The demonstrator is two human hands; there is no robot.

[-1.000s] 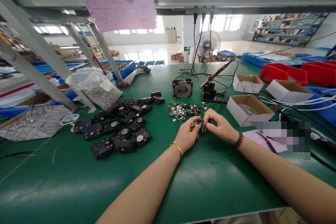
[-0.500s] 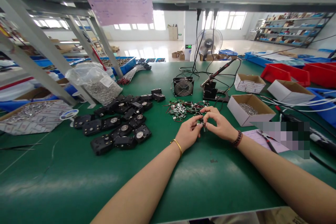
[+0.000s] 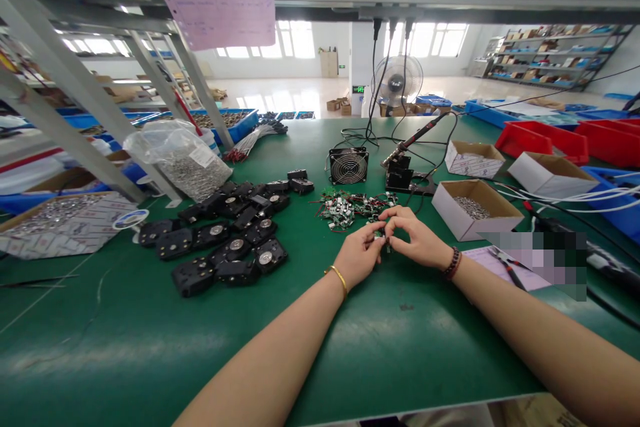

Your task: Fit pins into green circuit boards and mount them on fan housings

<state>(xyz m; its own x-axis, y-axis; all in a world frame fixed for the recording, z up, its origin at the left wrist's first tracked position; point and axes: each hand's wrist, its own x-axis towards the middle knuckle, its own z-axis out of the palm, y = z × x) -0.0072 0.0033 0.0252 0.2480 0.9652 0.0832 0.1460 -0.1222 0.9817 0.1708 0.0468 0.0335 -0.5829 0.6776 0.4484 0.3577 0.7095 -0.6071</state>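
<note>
My left hand [image 3: 359, 253] and my right hand [image 3: 415, 237] meet over the green mat [image 3: 250, 340], fingertips pinched together on a small green circuit board [image 3: 384, 239] between them. Just beyond the fingers lies a heap of similar small boards with wires [image 3: 350, 205]. To the left of my hands sits a spread of black housings with round metal centres [image 3: 231, 227]. A gold bangle circles my left wrist, a dark bead bracelet my right.
A small black fan [image 3: 349, 165] and a soldering iron on its stand [image 3: 406, 163] stand behind the heap. Open cardboard boxes [image 3: 475, 208] of metal parts are at right, red bins [image 3: 543, 140] beyond. A bag of screws [image 3: 186, 163] and slanted shelf struts stand left.
My hands stay pinched on the small board and have drawn slightly closer together. The view has shifted a little; nothing else on the mat has moved.
</note>
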